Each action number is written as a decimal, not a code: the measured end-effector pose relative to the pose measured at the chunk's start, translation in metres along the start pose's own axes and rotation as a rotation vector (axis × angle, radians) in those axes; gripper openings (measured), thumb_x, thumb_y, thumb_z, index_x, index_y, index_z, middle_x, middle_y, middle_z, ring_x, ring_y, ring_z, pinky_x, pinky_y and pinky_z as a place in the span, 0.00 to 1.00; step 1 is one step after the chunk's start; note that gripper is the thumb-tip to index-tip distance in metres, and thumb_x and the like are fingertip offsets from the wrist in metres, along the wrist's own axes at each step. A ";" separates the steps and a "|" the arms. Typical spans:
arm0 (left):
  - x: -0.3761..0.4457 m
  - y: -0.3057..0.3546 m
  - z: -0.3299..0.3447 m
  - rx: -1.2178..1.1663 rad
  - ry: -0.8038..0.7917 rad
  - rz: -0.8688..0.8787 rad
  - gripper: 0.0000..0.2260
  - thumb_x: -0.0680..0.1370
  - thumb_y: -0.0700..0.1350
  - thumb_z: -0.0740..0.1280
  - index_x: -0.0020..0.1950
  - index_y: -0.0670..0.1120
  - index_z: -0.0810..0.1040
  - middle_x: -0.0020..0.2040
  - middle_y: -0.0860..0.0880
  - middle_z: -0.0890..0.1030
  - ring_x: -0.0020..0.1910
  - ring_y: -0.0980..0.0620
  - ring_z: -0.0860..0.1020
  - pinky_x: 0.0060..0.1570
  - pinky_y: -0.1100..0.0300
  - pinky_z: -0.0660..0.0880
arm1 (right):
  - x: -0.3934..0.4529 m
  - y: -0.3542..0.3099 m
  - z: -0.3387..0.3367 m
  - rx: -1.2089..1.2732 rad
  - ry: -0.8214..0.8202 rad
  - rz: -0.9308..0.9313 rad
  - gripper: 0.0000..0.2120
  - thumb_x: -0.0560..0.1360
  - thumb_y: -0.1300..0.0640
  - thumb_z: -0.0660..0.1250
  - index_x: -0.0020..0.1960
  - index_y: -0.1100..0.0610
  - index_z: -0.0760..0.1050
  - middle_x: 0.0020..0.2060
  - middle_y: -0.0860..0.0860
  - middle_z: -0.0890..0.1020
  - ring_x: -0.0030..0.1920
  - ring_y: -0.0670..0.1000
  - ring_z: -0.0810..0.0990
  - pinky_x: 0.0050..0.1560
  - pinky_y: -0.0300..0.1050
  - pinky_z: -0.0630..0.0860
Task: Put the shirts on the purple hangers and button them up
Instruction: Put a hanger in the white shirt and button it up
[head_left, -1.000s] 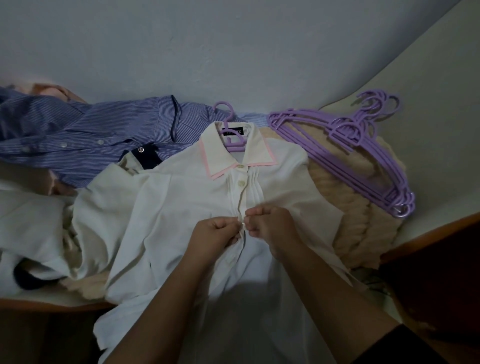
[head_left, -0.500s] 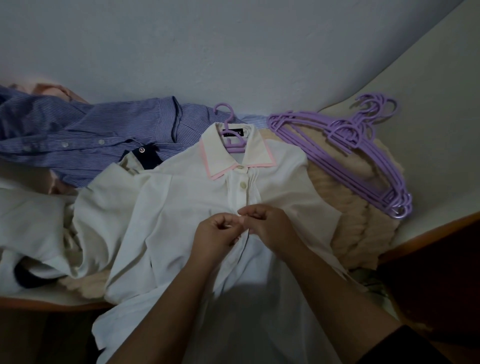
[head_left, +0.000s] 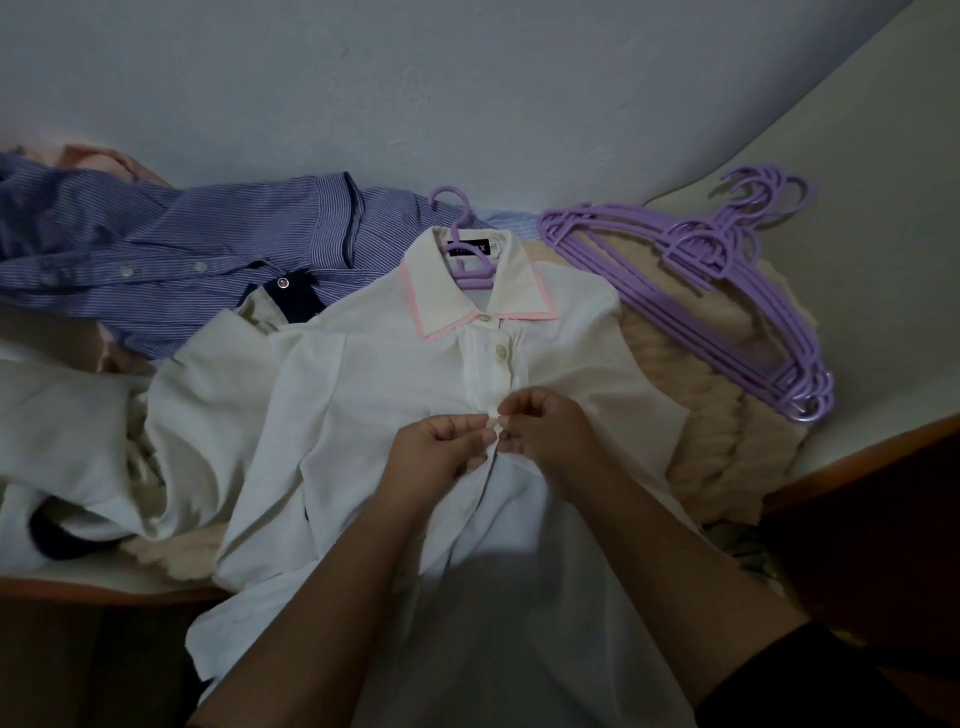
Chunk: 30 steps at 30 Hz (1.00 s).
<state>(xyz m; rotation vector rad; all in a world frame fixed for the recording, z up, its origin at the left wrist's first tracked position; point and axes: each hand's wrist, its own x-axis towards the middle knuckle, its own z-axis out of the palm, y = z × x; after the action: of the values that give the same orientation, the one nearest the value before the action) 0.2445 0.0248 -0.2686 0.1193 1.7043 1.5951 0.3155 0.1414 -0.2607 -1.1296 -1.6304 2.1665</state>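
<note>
A white shirt (head_left: 395, 395) with a pink-edged collar lies flat in front of me on a purple hanger (head_left: 462, 249), whose hook sticks out above the collar. Two buttons below the collar are closed. My left hand (head_left: 441, 447) and my right hand (head_left: 550, 431) meet at the placket below them, each pinching one edge of the shirt's front around a button. A stack of several spare purple hangers (head_left: 711, 296) lies to the right. A blue striped shirt (head_left: 171, 260) is spread at the back left.
More pale garments (head_left: 67, 421) are heaped on the left, and a cream knitted piece (head_left: 727, 441) lies under the spare hangers. The table's wooden edge (head_left: 852, 457) curves along the right and the front left. A wall rises close behind.
Both hands have crept slightly up the placket and their fingers have shifted around the button. The shirt and hangers lie as before.
</note>
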 end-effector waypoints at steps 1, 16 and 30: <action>0.000 0.001 0.000 -0.007 -0.025 -0.016 0.06 0.74 0.36 0.70 0.50 0.37 0.83 0.46 0.34 0.83 0.41 0.44 0.78 0.48 0.55 0.77 | 0.001 0.002 0.000 -0.012 0.004 -0.014 0.13 0.74 0.73 0.63 0.35 0.58 0.73 0.32 0.53 0.77 0.31 0.50 0.77 0.34 0.39 0.78; 0.035 0.057 0.014 -0.096 -0.047 -0.128 0.09 0.80 0.37 0.62 0.42 0.41 0.80 0.33 0.46 0.78 0.30 0.55 0.74 0.33 0.66 0.72 | 0.037 -0.041 -0.005 -0.201 -0.031 -0.330 0.17 0.68 0.76 0.63 0.32 0.55 0.70 0.31 0.49 0.75 0.33 0.45 0.74 0.34 0.36 0.74; 0.025 0.049 0.024 0.540 0.193 0.355 0.09 0.78 0.40 0.64 0.51 0.48 0.84 0.45 0.55 0.83 0.42 0.59 0.80 0.43 0.70 0.74 | 0.039 -0.044 -0.029 -0.417 -0.050 -0.203 0.17 0.72 0.74 0.61 0.34 0.54 0.74 0.29 0.48 0.76 0.29 0.44 0.72 0.30 0.32 0.69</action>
<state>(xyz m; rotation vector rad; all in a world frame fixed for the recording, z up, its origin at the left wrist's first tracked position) 0.2208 0.0679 -0.2349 0.5796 2.3362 1.3746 0.2968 0.2013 -0.2422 -0.9555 -2.1825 1.7917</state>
